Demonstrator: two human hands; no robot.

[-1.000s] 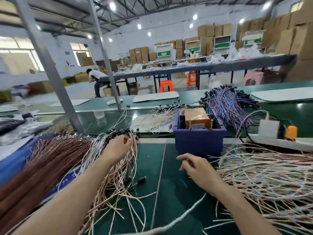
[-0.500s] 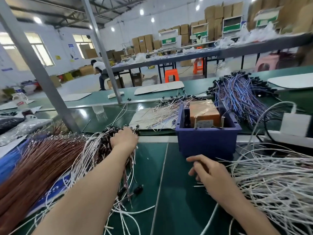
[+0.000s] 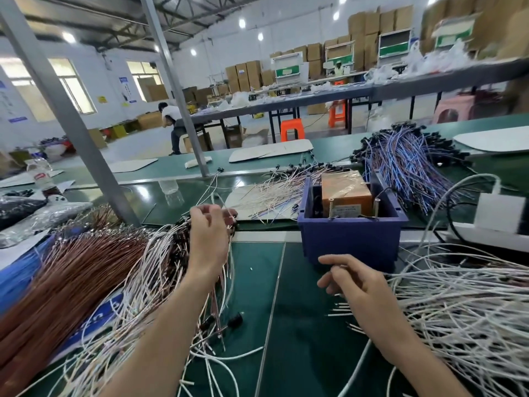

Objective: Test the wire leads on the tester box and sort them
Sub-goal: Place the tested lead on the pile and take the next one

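Our left hand (image 3: 209,239) curls its grip round the ends of the leads (image 3: 160,270), a white tangle spilling toward us beneath that grip. Left of it lie brown wires (image 3: 71,276); beyond it a grey post (image 3: 71,116) rises from the worktop (image 3: 300,325). Our right hand (image 3: 357,285) hovers, fingers loosely curled; we cannot tell whether its grip holds anything. Just beyond it stands the bin (image 3: 352,245) holding the tester (image 3: 343,193); right of it sprawls a white pile (image 3: 463,310), with blue wires (image 3: 409,167) behind the bin
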